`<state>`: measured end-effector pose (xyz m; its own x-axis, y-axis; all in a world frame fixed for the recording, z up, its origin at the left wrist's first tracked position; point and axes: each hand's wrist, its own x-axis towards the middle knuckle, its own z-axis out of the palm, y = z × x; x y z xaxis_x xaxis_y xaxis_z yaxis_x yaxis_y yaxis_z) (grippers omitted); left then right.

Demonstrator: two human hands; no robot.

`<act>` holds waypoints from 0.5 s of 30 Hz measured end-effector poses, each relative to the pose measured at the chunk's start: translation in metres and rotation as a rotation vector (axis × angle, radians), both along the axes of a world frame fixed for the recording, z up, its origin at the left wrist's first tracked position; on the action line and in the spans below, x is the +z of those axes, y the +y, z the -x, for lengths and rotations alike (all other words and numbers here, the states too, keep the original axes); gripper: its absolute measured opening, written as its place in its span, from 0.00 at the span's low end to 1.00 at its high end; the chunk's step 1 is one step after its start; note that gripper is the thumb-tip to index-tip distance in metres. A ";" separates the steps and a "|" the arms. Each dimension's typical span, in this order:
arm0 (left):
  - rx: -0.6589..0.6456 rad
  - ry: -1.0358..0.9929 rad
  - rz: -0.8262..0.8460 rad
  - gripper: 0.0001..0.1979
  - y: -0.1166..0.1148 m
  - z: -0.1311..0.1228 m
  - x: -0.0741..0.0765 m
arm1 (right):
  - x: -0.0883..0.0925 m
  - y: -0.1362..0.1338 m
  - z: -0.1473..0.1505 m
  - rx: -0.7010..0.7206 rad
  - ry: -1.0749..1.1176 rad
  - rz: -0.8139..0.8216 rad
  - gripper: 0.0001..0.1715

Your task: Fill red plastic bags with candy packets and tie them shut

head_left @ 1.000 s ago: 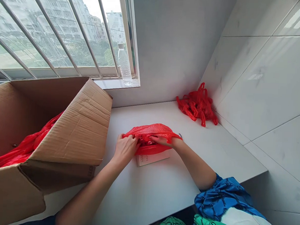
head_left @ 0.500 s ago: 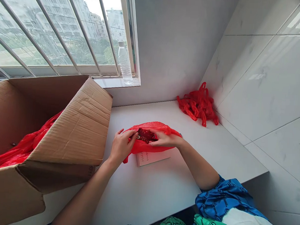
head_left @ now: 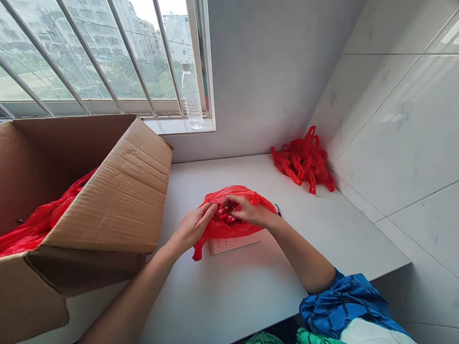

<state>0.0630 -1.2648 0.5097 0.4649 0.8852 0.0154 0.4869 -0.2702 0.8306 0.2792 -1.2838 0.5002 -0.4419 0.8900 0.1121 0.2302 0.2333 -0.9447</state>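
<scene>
A red plastic bag [head_left: 230, 233] lies on the white table in front of me, its mouth spread open toward me. Small dark and shiny items [head_left: 229, 215] show inside, too jumbled to name. My left hand [head_left: 195, 223] pinches the bag's left edge between thumb and fingers. Inside the opening, my right hand [head_left: 245, 210] has its fingers curled down among the contents; what they hold, if anything, is hidden. Under the bag sits a pale pink box or pad [head_left: 236, 244] with small dark marks. Beyond my right wrist, a dark pen-like object [head_left: 277, 210] pokes out.
A large cardboard box [head_left: 114, 197] stands at the left with red plastic bags [head_left: 56, 210] in it. More crumpled red bags [head_left: 306, 160] lie in the back right corner. A clear water bottle [head_left: 192, 97] stands on the sill by the barred window.
My right hand has gone from lying flat at the opening to curled fingers inside the bag. My left hand has shifted slightly right along with the bag's edge.
</scene>
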 end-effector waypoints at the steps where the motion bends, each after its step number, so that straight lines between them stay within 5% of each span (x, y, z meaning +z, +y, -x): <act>1: -0.013 -0.058 0.038 0.22 0.001 0.000 -0.002 | 0.001 0.000 0.000 0.004 0.000 0.011 0.09; 7: -0.028 -0.268 0.139 0.28 0.008 0.000 -0.011 | 0.007 -0.003 -0.004 -0.085 -0.108 0.012 0.14; 10: -0.008 -0.219 0.075 0.26 0.007 0.001 -0.009 | 0.010 -0.004 -0.005 -0.140 -0.099 0.033 0.19; 15: 0.008 -0.010 -0.149 0.21 0.010 0.005 -0.009 | 0.009 -0.002 -0.006 -0.004 -0.118 -0.006 0.13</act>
